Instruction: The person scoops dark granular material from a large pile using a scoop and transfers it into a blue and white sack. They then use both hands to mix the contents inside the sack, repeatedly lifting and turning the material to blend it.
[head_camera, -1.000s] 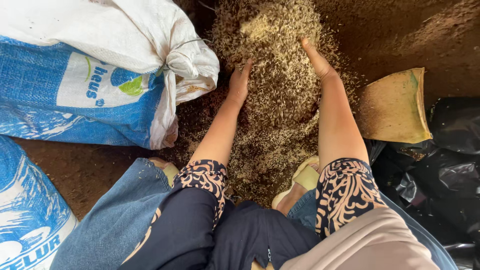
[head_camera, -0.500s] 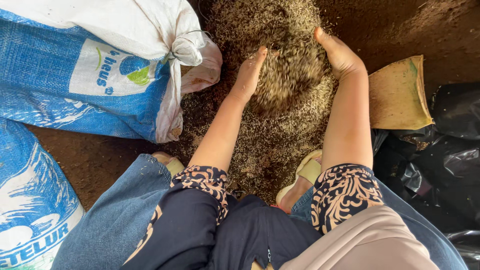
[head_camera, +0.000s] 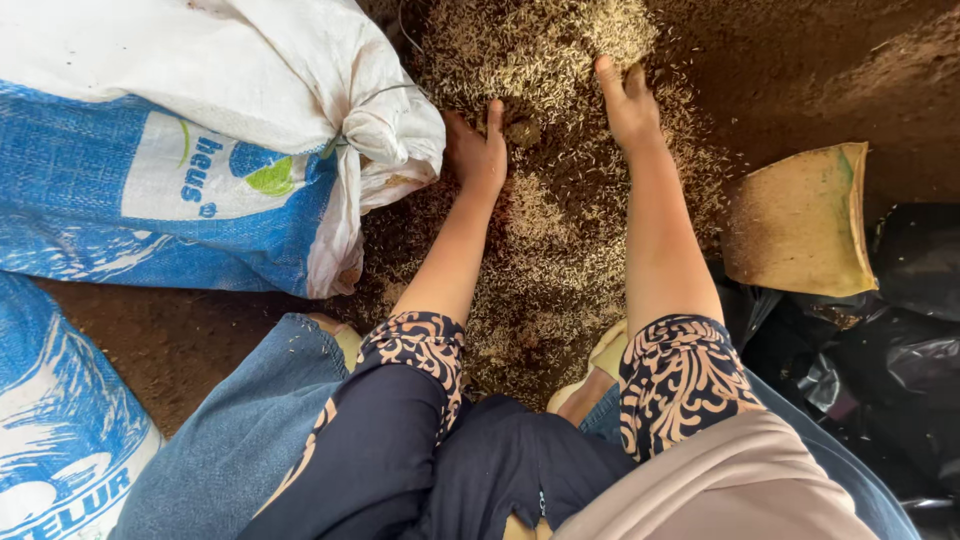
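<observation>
You had both hands sunk in the heap of unhusked rice (head_camera: 545, 60) on the dirt floor (head_camera: 820, 70): your left hand (head_camera: 478, 150) and right hand (head_camera: 628, 105) lay open, fingers spread to rake grain, beside the tied blue-and-white sack (head_camera: 200, 150)

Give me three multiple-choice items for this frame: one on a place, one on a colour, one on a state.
1. Where does the tied sack lie relative to the grain pile?
A. On its left
B. On its right
C. On top of it

2. What colours is that sack?
A. Red and yellow
B. Blue and white
C. Green and black

3. How are the person's hands placed?
A. Both lifted clear of the grain
B. Both down in the grain
C. One on the sack

Answers: 1 A, it fills the upper left. 2 B, white top, blue body. 3 B, left hand and right hand rest among the grains.
</observation>
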